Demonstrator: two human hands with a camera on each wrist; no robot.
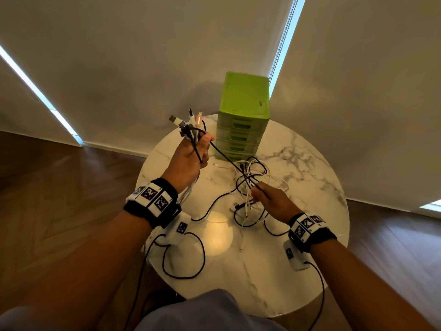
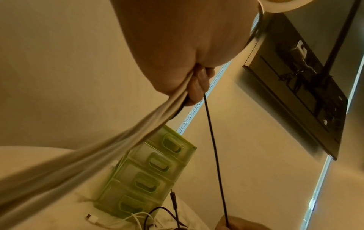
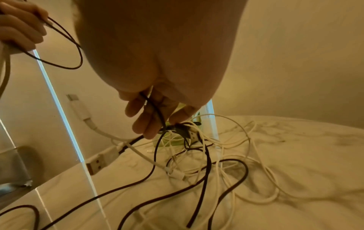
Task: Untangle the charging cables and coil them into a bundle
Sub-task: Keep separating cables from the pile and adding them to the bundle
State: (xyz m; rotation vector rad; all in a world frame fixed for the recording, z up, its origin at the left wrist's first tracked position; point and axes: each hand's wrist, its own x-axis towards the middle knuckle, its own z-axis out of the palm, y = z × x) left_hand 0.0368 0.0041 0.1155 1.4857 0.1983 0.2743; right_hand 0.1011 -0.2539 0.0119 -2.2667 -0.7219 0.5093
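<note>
My left hand is raised above the table and grips a bunch of black and white cables, their plugs sticking up out of the fist. One thin black cable runs taut from that fist down to my right hand, which pinches it just above the tangle of black and white cables on the marble table. In the left wrist view the white cables stream from the fist and the black cable drops to the other hand. In the right wrist view my fingers pinch the black cable over the tangle.
A green mini drawer unit stands at the back of the round table, just behind the tangle. Loose black cable loops lie on the table's near left side. Wood floor surrounds the table, with window blinds behind it.
</note>
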